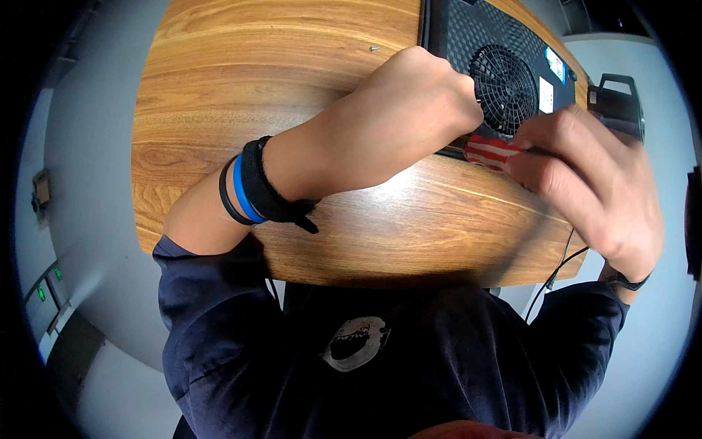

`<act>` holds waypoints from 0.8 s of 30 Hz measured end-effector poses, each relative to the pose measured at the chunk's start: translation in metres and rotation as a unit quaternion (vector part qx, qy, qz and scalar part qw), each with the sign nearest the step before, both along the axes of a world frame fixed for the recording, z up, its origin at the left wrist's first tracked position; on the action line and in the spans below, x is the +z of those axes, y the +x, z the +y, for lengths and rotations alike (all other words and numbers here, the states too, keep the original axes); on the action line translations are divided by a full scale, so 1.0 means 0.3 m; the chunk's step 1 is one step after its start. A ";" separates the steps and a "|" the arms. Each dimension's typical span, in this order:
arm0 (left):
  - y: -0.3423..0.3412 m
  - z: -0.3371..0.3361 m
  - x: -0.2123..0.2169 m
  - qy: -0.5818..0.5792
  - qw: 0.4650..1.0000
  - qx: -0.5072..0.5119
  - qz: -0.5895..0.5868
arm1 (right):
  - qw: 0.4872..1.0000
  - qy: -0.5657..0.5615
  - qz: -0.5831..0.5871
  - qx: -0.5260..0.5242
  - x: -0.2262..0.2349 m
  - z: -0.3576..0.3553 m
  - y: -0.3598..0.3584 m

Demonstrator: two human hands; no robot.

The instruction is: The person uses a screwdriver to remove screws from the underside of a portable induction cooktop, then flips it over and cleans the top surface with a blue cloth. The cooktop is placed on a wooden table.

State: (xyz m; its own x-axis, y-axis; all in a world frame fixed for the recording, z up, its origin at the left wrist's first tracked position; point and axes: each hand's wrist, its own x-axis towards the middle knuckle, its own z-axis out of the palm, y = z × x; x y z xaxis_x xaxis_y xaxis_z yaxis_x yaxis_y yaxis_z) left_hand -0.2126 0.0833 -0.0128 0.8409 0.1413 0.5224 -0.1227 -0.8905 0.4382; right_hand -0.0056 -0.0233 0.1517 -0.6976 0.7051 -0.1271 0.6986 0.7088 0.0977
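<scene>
My left hand is closed in a fist at the near left corner of a black appliance with its underside up. Its fingertips are turned away, so what they hold, if anything, is hidden. My right hand, slightly blurred, pinches a screwdriver by its red-and-white striped handle, just in front of the appliance. The handle's end points toward my left fist; no clear tip shows. Between the two hands lies the appliance's round fan grille. A small screw rests on the wood left of the appliance.
The wooden table has a curved near edge close to my body. Dark cables hang by its right front edge, and a blurred dark streak crosses the wood there. Beyond the right side stands a dark case with a handle.
</scene>
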 end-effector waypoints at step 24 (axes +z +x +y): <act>-0.007 0.009 -0.023 0.008 1.000 -0.003 -0.008 | 0.999 -0.006 -0.005 0.047 0.039 -0.035 0.060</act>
